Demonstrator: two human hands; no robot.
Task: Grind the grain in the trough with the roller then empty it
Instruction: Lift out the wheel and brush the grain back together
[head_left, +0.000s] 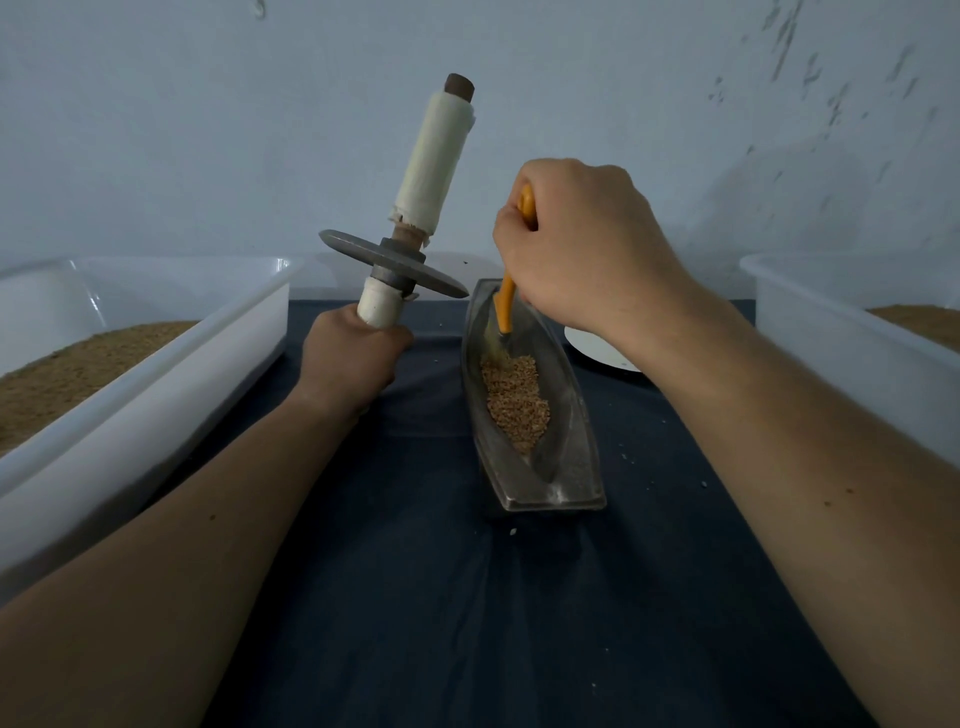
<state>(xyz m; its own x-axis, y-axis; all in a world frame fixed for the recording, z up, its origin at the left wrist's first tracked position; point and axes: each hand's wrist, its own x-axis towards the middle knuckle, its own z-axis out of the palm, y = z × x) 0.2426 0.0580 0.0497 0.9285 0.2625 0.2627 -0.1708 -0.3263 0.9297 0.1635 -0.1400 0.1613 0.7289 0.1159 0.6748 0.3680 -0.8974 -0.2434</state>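
A boat-shaped metal trough (574, 470) lies lengthwise on the dark blue cloth, with a heap of tan grain (515, 399) in its middle. My left hand (349, 358) grips the lower cloth-wrapped handle of the roller (395, 262), a grey metal disc on an axle, and holds it upright to the left of the trough, clear of it. My right hand (582, 249) grips an orange-handled brush (505, 306) above the trough's far end. The brush's bristles reach down to the far edge of the grain.
A white plastic tub (156, 358) with tan ground meal stands at the left, another white tub (852, 332) with meal at the right. A white plate (597, 348) lies behind the trough under my right wrist. Stray grains dot the cloth. A pale wall is close behind.
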